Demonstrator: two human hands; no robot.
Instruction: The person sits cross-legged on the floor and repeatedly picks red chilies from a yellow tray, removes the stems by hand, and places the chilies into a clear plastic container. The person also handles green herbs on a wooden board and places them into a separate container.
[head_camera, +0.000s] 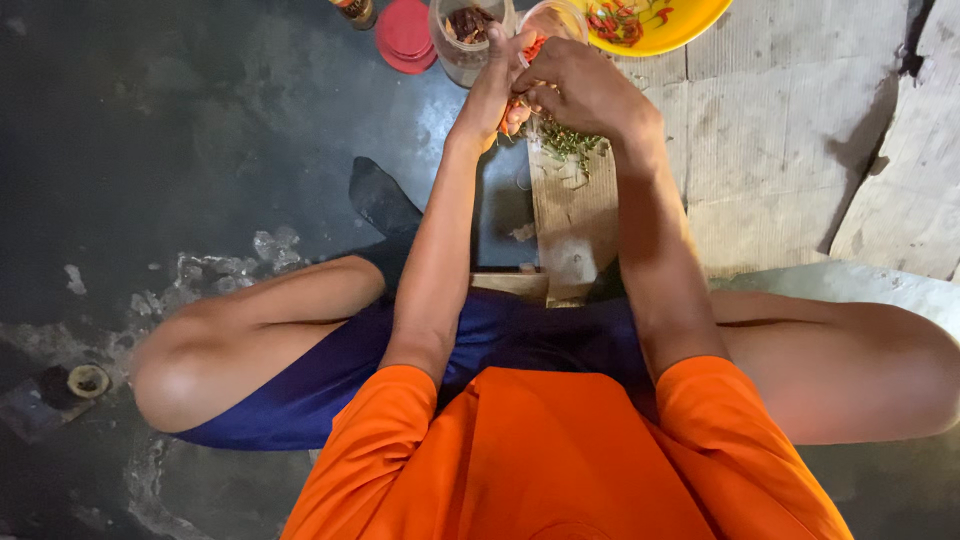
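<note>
At about nine o'clock from the person's left knee, a small round ring-shaped metal fitting (88, 380) sits in the dark grey concrete floor (180, 130). Toward eleven o'clock of the view, a flat round red plastic lid (405, 35) lies on that floor, with a small dark bottle (355, 10) just beside it at its ten o'clock, cut off by the top edge. Right of the lid stands a clear plastic jar (462, 40) holding dark dried pieces.

The left hand (495, 75) reaches up at twelve o'clock from the seated body, fingers curled closed around small red chilli peppers (532, 48); the peppers show only as a sliver of red between the two hands. The right hand (580, 85) meets it from the one o'clock side, fingertips pinched shut on the same peppers, knuckles up. Behind the hands, a second clear plastic jar (555, 15) stands partly hidden.

Directly below the hands, at six o'clock from them, a pile of thin green chilli stems (570, 140) lies on a narrow strip of brown cardboard (575, 220). At one o'clock from the right hand, a round yellow plastic bowl (690, 25) holds more red and green chillies. Flattened pale cardboard sheets (770, 150) cover the ground to the right.
</note>
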